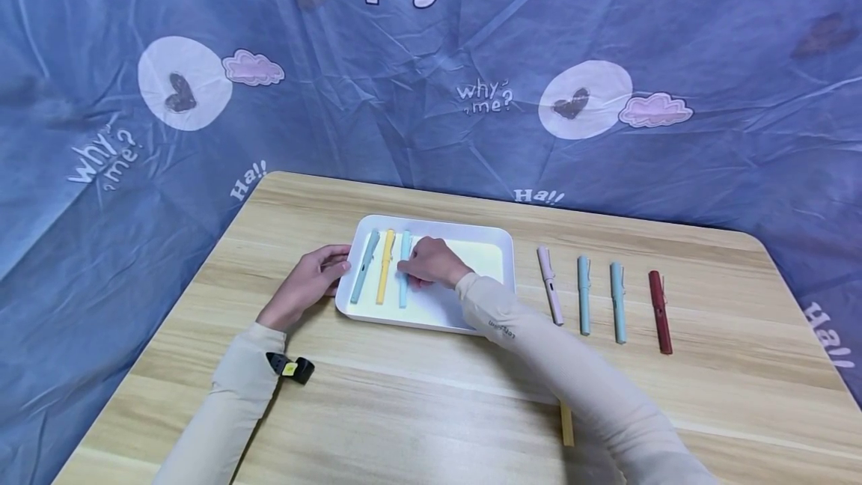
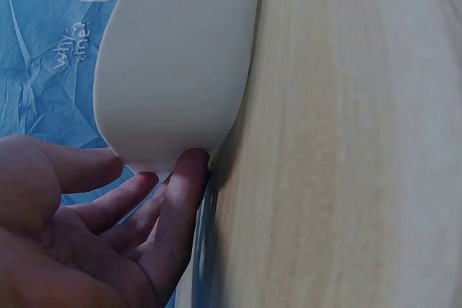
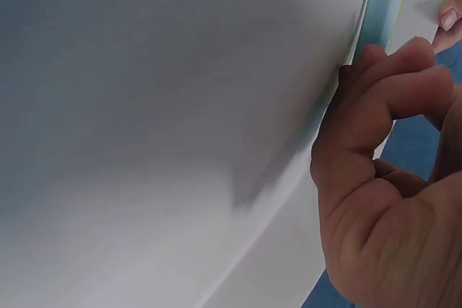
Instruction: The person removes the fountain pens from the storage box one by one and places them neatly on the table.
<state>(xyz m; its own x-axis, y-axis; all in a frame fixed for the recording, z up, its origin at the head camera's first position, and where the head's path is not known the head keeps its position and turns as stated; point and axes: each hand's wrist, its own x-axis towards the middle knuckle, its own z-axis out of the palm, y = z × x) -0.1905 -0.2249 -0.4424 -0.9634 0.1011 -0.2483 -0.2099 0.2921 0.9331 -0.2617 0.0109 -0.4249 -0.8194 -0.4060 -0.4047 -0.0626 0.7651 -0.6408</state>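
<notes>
A white tray (image 1: 441, 309) lies on the table with three pens inside, side by side toward its left: a grey-blue pen (image 1: 364, 268), a yellow pen (image 1: 384, 272) and a light blue pen (image 1: 403, 294). My right hand (image 1: 434, 262) reaches into the tray and pinches the light blue pen (image 3: 382, 12) between thumb and curled fingers, hiding its middle. At the tray's left end, my left hand (image 1: 311, 279) grips the side. In the left wrist view, its thumb and fingers bear on the tray's outer wall (image 2: 173, 70).
Right of the tray, a row of pens lies on the wooden table (image 1: 377, 410): pink (image 1: 549, 287), light blue (image 1: 584, 298), another light blue (image 1: 617, 305) and dark red (image 1: 661, 313). A yellow strip (image 1: 567, 425) is partly under the right sleeve. Blue printed cloth (image 1: 404, 133) hangs behind.
</notes>
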